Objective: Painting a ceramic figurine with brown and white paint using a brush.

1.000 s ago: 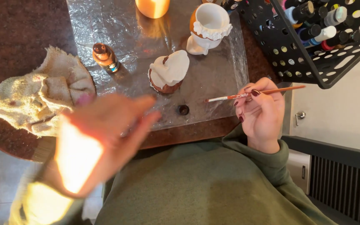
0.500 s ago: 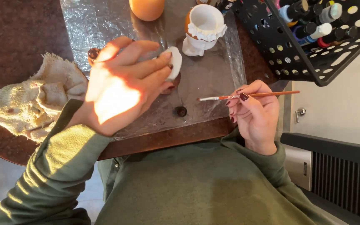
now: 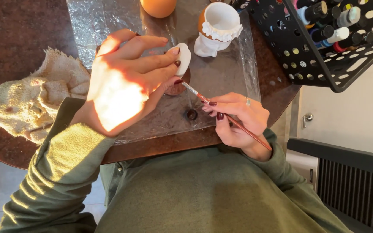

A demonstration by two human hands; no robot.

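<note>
A person's left hand (image 3: 128,82) grips a small white figurine (image 3: 183,59) at its fingertips; the right hand (image 3: 236,116) pinches a paintbrush (image 3: 225,115), bristles just below the figurine.

Left hand (image 3: 126,82) gripping white figurine (image 3: 183,58), right hand (image 3: 238,118) w/ paintbrush (image 3: 225,114), tip near figurine

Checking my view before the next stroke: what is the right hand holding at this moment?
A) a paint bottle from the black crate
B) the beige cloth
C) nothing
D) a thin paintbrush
D: the right hand grips a thin paintbrush, its bristle tip pointing toward the small white ceramic piece that the left hand steadies on the foil-covered table.
</note>
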